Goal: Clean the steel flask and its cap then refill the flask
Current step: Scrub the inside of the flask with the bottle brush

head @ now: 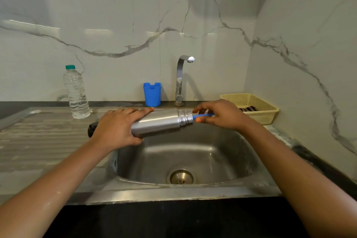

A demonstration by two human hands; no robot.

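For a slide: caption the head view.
Left hand holds steel flask sideways over sink; right hand pinches blue handle entering its mouth.

Kitchen: steel sink [193, 187] (tap [181, 75] behind).

The flask [158, 123] in the left hand [117, 127] is brushed steel with a soft satin sheen, and its neck is ringed with threads. The thin handle [202, 115] pinched in the right hand [222, 115] is smooth blue plastic. Below both hands the sink [193, 152] is dull, water-marked stainless steel, and its drainboard [38, 131], left of the left hand, is ribbed. Beyond the hands, the tap [180, 79] is polished chrome, the cup [152, 94] matt blue plastic, and the bottle [76, 92] clear ridged plastic. Past the right hand the basket [257, 106] is cream plastic mesh. The wall [116, 25] is glossy, veined, marble-look tile.
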